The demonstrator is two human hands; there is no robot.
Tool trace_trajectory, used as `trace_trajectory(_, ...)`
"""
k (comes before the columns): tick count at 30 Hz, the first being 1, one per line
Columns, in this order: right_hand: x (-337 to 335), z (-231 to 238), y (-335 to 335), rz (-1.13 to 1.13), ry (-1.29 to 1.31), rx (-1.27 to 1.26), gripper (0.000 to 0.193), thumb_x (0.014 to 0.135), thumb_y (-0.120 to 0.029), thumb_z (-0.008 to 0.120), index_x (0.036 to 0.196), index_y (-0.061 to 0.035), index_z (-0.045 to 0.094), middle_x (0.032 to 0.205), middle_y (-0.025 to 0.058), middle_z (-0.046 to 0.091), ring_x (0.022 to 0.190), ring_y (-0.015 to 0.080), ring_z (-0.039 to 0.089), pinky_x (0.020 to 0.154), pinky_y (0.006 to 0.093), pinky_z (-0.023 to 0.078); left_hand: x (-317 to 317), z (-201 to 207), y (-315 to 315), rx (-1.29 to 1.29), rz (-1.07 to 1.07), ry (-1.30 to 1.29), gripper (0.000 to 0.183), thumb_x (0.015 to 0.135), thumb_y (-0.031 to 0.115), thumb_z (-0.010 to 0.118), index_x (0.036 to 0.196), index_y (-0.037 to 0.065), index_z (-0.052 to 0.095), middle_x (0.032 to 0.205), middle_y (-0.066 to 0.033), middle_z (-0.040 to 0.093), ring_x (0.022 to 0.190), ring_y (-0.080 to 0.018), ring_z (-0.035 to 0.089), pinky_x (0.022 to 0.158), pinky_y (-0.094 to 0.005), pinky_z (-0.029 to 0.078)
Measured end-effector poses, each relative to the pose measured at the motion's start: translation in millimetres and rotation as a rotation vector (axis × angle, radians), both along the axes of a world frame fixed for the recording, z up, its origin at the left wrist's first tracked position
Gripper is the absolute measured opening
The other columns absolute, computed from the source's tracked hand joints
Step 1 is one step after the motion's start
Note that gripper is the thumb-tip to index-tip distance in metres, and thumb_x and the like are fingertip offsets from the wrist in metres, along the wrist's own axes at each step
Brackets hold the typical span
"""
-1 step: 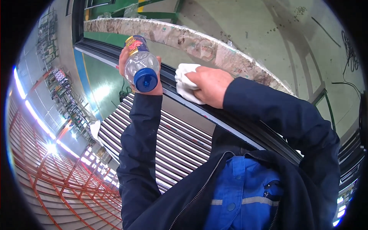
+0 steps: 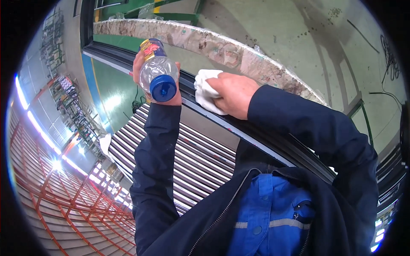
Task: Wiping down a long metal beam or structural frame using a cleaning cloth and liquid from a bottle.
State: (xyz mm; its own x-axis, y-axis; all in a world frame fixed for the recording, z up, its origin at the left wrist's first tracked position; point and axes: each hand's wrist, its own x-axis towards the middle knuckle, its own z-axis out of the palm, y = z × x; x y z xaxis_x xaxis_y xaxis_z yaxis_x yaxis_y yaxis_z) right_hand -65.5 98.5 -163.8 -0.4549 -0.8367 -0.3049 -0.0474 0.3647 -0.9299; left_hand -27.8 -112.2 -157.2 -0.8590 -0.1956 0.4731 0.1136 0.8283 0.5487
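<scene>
My left hand (image 2: 175, 98) is closed around a clear plastic bottle (image 2: 156, 71) with a blue cap and a yellow and dark blue label. The capped end tilts towards me, and nothing shows coming out of it. Bunched in my right hand (image 2: 237, 94) is a white cloth (image 2: 207, 93), held against a long dark frame bar (image 2: 112, 56). This bar runs slanting from the upper left down to the lower right, passing under both hands. The fingertips of my right hand are partly hidden by the cloth.
Beyond the bar stretches a long support with a stained, wrapped covering (image 2: 222, 51). Nearer me, left of centre, lie several striped dark and white profiles (image 2: 200, 155). Black cables (image 2: 388, 64) lie on the floor at far right. Red metal framework (image 2: 81, 205) fills the lower left.
My right hand and the cloth have shifted very slightly to the left and away from me. My left hand holds the bottle nearly still.
</scene>
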Motion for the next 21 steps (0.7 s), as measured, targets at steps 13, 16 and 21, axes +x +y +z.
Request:
trace_trajectory(13,-16.6,38.1,75.3,-0.724,-1.240,-0.338,0.034,0.091,-0.019,0.057,0.119,0.0004,0.058,0.112,0.0128,0.065,0.100,0.0244,0.065,0.091,0.0381,0.052,-6.1,-10.7,-2.5,0.169,0.013,0.204,0.057,0.074,0.001,0.072,0.125,0.007,0.047,0.122,-0.0151,0.055,0.116,-0.0318,0.054,0.099,-0.0409,0.044)
trace_trajectory(16,-4.1,52.8,80.4,-0.984,-1.361,-0.497,0.040,0.093,-0.031,0.051,0.120,-0.0023,0.059,0.116,0.0134,0.065,0.107,0.0283,0.063,0.098,0.0435,0.049,-5.9,0.7,-4.5,-0.036,-0.035,0.251,0.071,0.062,-0.002,0.078,0.124,0.006,0.046,0.117,-0.0161,0.057,0.113,-0.0378,0.055,0.101,-0.0449,0.042)
trace_trajectory(21,26.4,76.4,90.7,-0.976,-1.235,-0.810,0.040,0.089,-0.034,0.047,0.113,-0.0064,0.064,0.116,0.0114,0.066,0.109,0.0298,0.061,0.101,0.0459,0.045,2.3,3.3,-19.9,-0.110,-0.040,0.172,0.064,0.068,0.010,0.079,0.124,0.005,0.049,0.122,-0.0174,0.056,0.113,-0.0383,0.054,0.097,-0.0436,0.042)
